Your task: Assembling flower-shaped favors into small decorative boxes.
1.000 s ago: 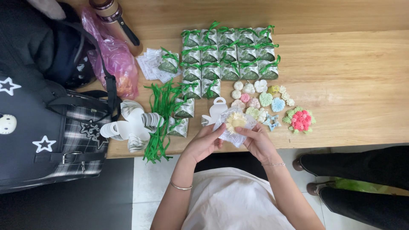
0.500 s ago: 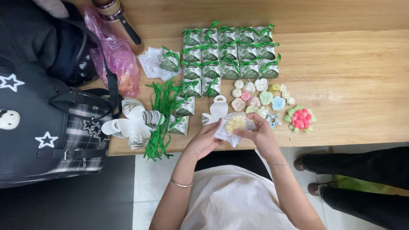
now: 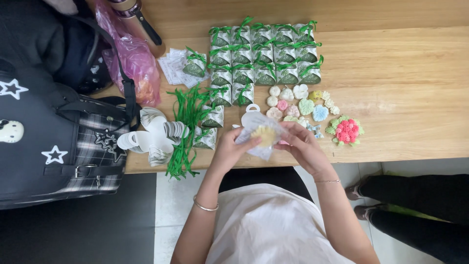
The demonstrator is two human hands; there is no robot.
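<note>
While both hands meet over the near table edge, the scene reads as follows

Left hand: the left hand [image 3: 233,146] curls its fingers narrowly around the left side of a clear wrapper [image 3: 258,133], thumb on top

Right hand: the right hand [image 3: 300,142] pinches the wrapper's right side, fingers bent close together and gripping it

Held thing: a pale yellow flower-shaped piece [image 3: 264,135] sits inside the clear wrapper, held between the two hands just above the front edge of the wooden table [image 3: 415,98]

Just behind the hands: a flat white cut-out box blank [image 3: 253,113] lies on the table, partly hidden by the wrapper

Loose pieces: small flower-shaped pieces in white, pink, green, blue and yellow [image 3: 300,103] lie in a cluster to the right of the blank; a pink and green flower cluster [image 3: 346,130] lies at its right end

Finished boxes: green boxes tied with green ribbon [image 3: 264,54] stand in rows farther back

Left of the hands: a bundle of green ribbon strips [image 3: 184,127] lies beside a fan of white unfolded blanks [image 3: 151,134]

Far left: a dark bag with white stars [image 3: 53,132] rests at the table's end, with a pink plastic bag [image 3: 132,58] behind it

Lower right: another person's dark-trousered legs [image 3: 415,205] show on the floor
</note>
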